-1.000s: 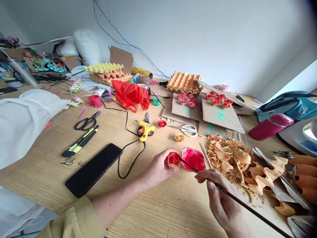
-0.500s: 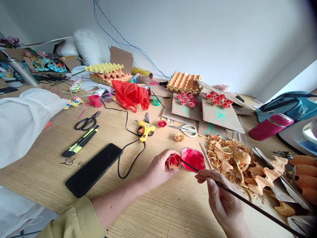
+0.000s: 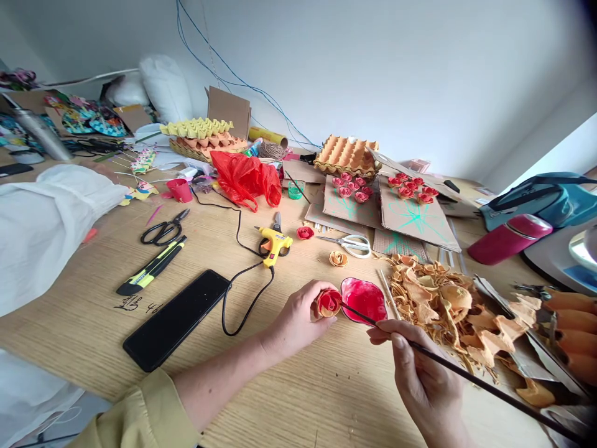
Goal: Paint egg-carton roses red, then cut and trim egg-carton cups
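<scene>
Through the head camera I see my left hand (image 3: pixel 301 317) curled around a small flower (image 3: pixel 329 303), thumb beneath and fingers along its left side. The flower is just left of a red dish (image 3: pixel 381 298), near the middle of the table (image 3: pixel 280 398); I can't tell whether its base rests on the wood. My right hand (image 3: pixel 422 373) is closed in a pencil grip on a long, thin, dark brush (image 3: pixel 494 391), its tip at the flower's right edge, touching or almost so.

I judge the flower to be very light, fairly stiff but fragile, its thin petals easy to bend or crush. Any wet red would be slick, so I would hold it low, by the bare outer cup, with light pressure.

Its petals coil in a rosette, red at the heart and tan outside. The dish has a wavy, dark-edged rim and a glossy, streaky red inside. Beyond stand a red flower (image 3: pixel 305 233) and a plain tan flower (image 3: pixel 338 259), both ruffled. To the right, a heap of scraps (image 3: pixel 459 305) looks like torn egg-carton pulp: matte, curled and ragged, against smooth, straight-grained wood.
</scene>
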A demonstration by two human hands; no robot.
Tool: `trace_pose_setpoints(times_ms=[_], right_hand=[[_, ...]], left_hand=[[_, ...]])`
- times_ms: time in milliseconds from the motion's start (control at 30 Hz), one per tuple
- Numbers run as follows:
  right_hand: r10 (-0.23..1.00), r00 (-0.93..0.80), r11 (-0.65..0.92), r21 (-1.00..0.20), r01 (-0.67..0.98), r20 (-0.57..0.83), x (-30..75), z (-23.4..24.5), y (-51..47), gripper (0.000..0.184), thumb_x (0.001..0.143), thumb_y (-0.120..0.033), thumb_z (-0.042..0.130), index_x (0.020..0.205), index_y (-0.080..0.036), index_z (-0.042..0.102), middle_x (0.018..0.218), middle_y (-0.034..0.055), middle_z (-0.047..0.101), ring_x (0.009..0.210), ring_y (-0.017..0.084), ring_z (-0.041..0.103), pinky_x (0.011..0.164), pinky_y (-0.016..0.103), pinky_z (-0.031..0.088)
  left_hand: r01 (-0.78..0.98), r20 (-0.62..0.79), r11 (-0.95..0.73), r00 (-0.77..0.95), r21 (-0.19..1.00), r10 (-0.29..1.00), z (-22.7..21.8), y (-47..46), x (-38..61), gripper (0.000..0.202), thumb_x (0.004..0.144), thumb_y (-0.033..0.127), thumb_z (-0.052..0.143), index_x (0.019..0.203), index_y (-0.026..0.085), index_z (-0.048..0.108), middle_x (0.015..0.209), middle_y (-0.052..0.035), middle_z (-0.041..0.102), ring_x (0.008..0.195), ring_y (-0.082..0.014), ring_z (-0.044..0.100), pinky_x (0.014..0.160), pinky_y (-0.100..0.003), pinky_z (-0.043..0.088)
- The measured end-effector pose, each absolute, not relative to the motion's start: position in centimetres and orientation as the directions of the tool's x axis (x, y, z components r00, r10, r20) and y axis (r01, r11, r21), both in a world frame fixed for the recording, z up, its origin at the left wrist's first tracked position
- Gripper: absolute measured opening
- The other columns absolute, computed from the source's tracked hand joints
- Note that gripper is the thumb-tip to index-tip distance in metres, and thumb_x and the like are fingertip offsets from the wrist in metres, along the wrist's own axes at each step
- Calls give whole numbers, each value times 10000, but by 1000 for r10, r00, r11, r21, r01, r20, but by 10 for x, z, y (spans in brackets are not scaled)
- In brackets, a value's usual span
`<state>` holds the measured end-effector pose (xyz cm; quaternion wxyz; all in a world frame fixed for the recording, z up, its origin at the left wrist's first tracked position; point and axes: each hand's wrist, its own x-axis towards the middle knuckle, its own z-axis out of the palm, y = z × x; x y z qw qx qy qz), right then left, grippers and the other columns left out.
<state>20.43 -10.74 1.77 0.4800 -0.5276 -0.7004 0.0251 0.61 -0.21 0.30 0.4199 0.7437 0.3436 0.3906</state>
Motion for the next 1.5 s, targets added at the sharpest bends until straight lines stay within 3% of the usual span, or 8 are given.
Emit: trace_pose_setpoints(times_ms=[500,1133,1300,1500], right_hand=[[762,44,445,-572,689,646,204,20,-107,201,1040,-189,476,1121,-234,654,908,-6,746,843,114,729,802,219,550],[754,-65,506,-514,693,654,206,23,-108,222,1022,-156,464,1139,-226,639,955,19,716,906,117,711,850,224,540],[746,-61,492,-486,722,663,206,27,-106,205,1024,-185,459,1105,-231,641,916,18,711,869,128,712,791,230,549],[780,86,287,-476,831,620,213,21,-92,180,1033,-282,491,972,-223,649,737,-11,698,628,134,684,573,228,517]], left_hand=[[97,212,-288,469,953,858,2,0,8,340,758,75,702,1073,180,629,1040,-41,724,949,-183,679,870,-278,531],[-88,81,-44,488,995,869,-2,6,9,390,734,218,806,1070,150,618,1020,-49,686,944,-190,644,858,-295,523],[-84,70,-33,481,996,874,-4,8,9,374,739,225,803,1057,154,620,1002,-38,684,928,-180,646,850,-285,523],[-33,104,-100,477,994,873,-11,10,9,385,732,122,767,1084,167,618,1042,-35,696,958,-176,659,889,-288,529]])
